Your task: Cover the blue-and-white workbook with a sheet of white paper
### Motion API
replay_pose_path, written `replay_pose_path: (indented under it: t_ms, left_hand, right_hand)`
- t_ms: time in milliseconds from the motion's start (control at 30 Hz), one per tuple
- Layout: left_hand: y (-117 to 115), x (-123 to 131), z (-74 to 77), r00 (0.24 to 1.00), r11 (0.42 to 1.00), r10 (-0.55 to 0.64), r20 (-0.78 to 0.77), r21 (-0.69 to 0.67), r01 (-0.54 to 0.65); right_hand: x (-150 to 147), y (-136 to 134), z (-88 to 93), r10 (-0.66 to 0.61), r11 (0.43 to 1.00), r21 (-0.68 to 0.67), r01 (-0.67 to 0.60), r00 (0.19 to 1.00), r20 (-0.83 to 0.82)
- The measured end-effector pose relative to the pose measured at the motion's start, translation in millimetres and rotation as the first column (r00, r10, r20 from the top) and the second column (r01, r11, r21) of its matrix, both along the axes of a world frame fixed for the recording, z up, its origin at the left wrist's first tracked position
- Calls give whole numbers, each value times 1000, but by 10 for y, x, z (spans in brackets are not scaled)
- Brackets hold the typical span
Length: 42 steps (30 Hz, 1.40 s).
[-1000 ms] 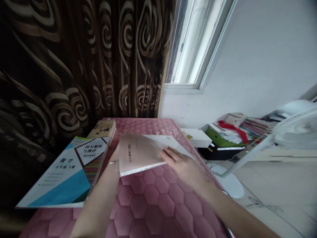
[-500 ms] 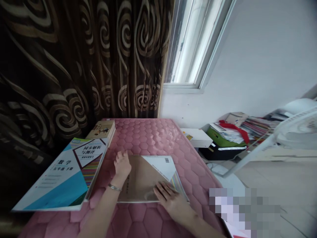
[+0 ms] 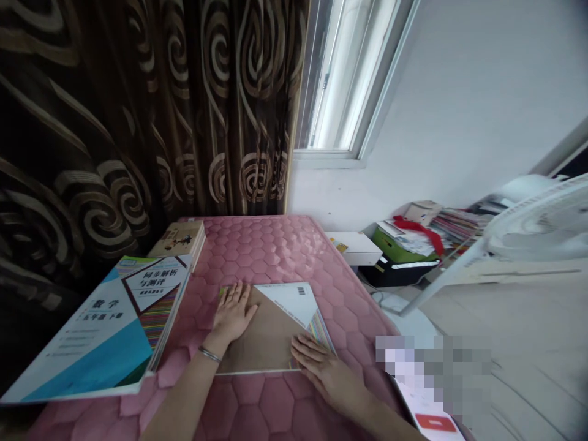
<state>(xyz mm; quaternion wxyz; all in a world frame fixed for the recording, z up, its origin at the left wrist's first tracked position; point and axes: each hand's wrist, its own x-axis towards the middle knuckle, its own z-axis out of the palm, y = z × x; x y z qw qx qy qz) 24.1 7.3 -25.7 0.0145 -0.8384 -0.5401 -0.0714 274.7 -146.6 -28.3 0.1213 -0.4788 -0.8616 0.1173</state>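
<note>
A brown and white workbook (image 3: 266,331) lies flat on the pink quilted bed cover (image 3: 257,245), with a barcode at its far right corner. My left hand (image 3: 234,311) rests flat on its left part, fingers spread and pointing away from me. On the right edge, near the striped corner, lies my right hand (image 3: 321,364), palm down with its fingers stretched out. To the left is a pile topped by a blue and white maths workbook (image 3: 105,331). Behind that sits a stack of smaller tan books (image 3: 179,237).
Dark patterned curtains (image 3: 184,110) hang along the left and back. At the right stand a white fan (image 3: 459,263), a white box (image 3: 356,246) and a dark bin (image 3: 397,272) with papers. A phone-like screen (image 3: 427,404) is at the bed's lower right edge, partly pixelated.
My left hand has gone from the workbook's left edge to lying flat on its cover. My right hand has shifted slightly on the right side. The whole view has swung a little right.
</note>
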Motion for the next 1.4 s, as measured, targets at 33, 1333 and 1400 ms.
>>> replay_pose_path:
  t_ms: [33,1333,1400]
  left_hand:
    - [-10,-32,26,1000,1000,29,-5,-2,-29]
    - [-974,-711,273,910,937,-291,297,-105,334]
    - [-1005,-732,271,907,935,-293,301,-106,337]
  right_hand:
    - [15,-21,15,-24,999,-27,23,1000,-11]
    - [243,38,212,-148,986,-103,132,975,-164]
    - [253,26,174,-99,995,-35,96,990,-96]
